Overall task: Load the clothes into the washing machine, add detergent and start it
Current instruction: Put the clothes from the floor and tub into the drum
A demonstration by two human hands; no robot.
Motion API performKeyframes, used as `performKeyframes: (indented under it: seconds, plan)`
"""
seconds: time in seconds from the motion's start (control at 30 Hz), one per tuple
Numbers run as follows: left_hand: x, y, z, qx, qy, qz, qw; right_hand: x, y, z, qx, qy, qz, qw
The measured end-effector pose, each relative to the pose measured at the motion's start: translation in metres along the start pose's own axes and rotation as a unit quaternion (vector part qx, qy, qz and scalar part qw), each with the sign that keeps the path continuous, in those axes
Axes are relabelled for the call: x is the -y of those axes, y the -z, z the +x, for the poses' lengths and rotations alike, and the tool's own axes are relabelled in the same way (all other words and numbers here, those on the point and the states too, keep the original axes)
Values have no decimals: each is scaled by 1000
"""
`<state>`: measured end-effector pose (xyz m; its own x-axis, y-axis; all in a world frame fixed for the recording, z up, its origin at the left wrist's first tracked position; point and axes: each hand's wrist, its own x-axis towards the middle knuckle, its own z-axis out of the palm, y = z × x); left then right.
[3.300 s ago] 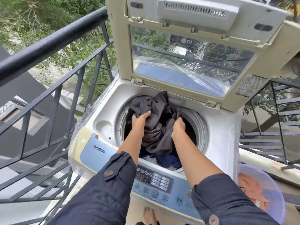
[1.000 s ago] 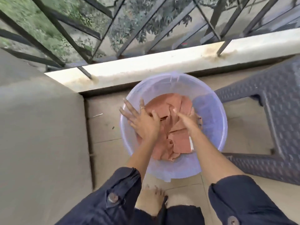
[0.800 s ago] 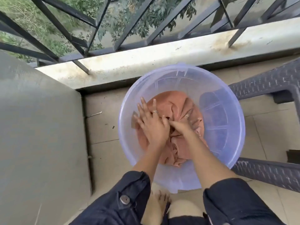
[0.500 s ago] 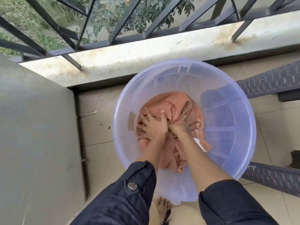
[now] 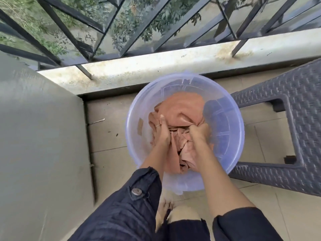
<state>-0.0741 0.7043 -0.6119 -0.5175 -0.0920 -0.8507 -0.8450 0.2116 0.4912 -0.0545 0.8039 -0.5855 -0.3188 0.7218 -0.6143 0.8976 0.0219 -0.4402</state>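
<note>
**Gathering the clothes out of the basin**

We are reaching both hands down into the translucent blue basin (image 5: 224, 131). It is sitting on the tiled floor (image 5: 107, 129), between a grey panel on the left and a dark woven-pattern stool (image 5: 298, 108) on the right. The rust-orange clothes (image 5: 182, 108) are lying crumpled inside it, filling the left and middle of the bowl.

The left hand (image 5: 162, 136) is digging its fingers into the heap's left flank, thumb lying up along the cloth, so its grip is closing on fabric. The right hand (image 5: 199, 132) is making a tight fist round a fold at the heap's middle.

Judgement: we are taking hold on two sides so that the whole heap comes up in one lift, not piece by piece.

The heap is showing no crisp shape. Its long axis is running roughly near to far. The smooth bulk is pointing at the far rim, and loose tails are trailing toward the near rim between our forearms.
</note>
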Motion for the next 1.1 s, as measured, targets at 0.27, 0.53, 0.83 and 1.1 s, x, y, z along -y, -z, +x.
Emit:
performKeyframes:
  seconds: [0.27, 0.53, 0.83, 1.1]
  plan:
    - [-40, 34, -110, -2, -4, -110, 994, 43, 91, -88, 54, 28, 177, 982]
    - [-122, 74, -266, -46, -117, -126, 984, 104, 193, -191, 73, 20, 274, 959]
    - [-184, 126, -392, -100, -155, -28, 982, 170, 280, -306, 108, 54, 310, 943]
    - [-226, 193, -481, -162, -168, -29, 972, 215, 328, -409, 125, 96, 325, 932]
